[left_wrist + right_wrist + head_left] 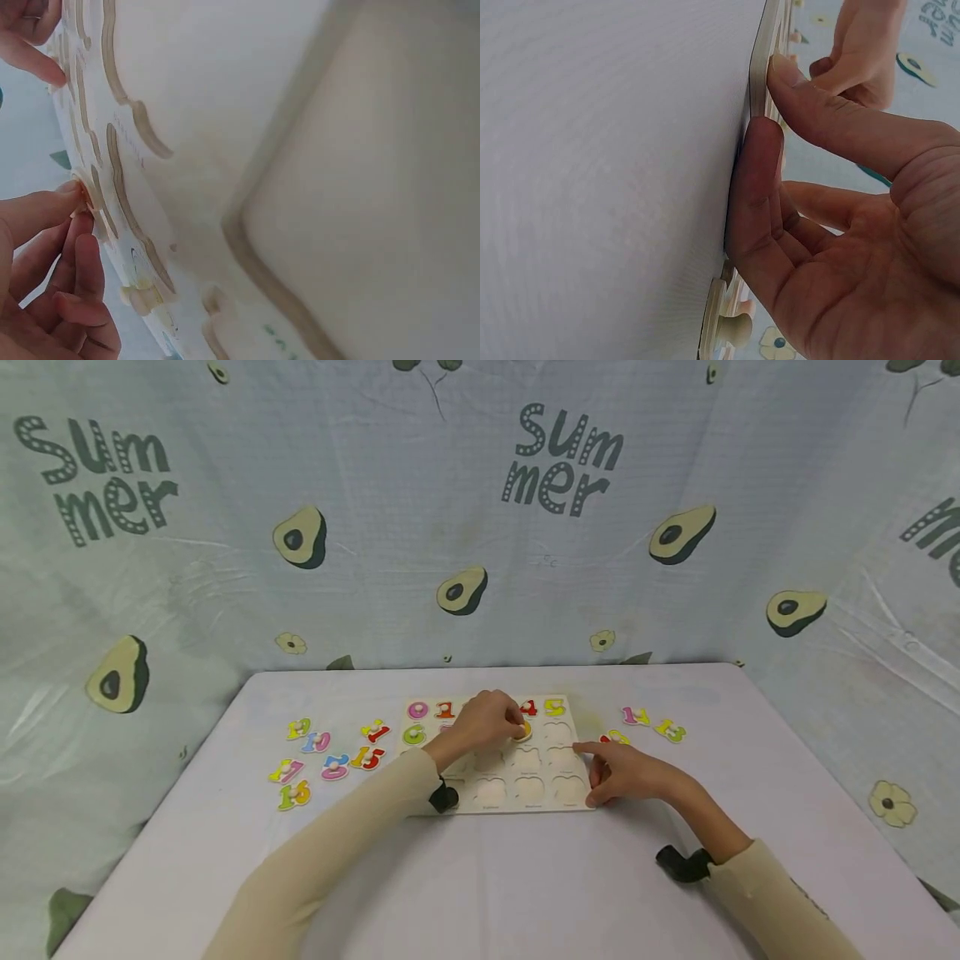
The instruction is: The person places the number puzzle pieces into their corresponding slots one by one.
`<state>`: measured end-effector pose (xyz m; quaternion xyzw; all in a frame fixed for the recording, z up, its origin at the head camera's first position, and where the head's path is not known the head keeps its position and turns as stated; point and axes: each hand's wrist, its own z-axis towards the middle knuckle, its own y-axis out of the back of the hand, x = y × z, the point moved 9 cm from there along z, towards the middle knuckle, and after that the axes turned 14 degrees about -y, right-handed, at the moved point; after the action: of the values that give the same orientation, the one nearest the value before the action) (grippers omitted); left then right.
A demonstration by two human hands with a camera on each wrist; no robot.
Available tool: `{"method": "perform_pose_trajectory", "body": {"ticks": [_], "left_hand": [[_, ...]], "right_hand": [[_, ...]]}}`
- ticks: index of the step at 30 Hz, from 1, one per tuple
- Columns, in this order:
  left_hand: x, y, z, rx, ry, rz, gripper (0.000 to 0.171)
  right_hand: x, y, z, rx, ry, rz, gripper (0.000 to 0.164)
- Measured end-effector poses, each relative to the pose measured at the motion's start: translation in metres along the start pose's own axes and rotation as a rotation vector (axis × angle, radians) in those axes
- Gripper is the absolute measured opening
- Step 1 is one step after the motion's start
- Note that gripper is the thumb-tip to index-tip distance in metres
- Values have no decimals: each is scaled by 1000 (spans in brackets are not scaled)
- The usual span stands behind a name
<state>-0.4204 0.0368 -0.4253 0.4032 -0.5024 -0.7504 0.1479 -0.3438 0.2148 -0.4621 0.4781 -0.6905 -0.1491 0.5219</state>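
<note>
A pale wooden number puzzle board lies on the table, with colourful number pieces in its upper rows and bare recesses lower down. My left hand reaches across it and pinches a small orange-yellow number piece over the second row, below the red 4. In the left wrist view, thumb and fingertips meet around that piece; its numeral is mostly hidden. At the board's right side, my right hand holds the edge near the lower corner, the thumb on the board's rim and a finger against its side.
Several loose number pieces lie left of the board, among them a red-and-orange 15 and a blue-and-pink 10. More pieces, such as a yellow-green one, lie to the right, beyond my right hand. A printed cloth hangs behind the table.
</note>
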Motion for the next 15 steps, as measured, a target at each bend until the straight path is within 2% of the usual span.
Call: {"method": "perform_pose_trajectory", "body": {"ticks": [15], "left_hand": [[-2,-5,8,76,41,48,10]], "right_hand": [[2,-1,-2,6,16,7,86]]}}
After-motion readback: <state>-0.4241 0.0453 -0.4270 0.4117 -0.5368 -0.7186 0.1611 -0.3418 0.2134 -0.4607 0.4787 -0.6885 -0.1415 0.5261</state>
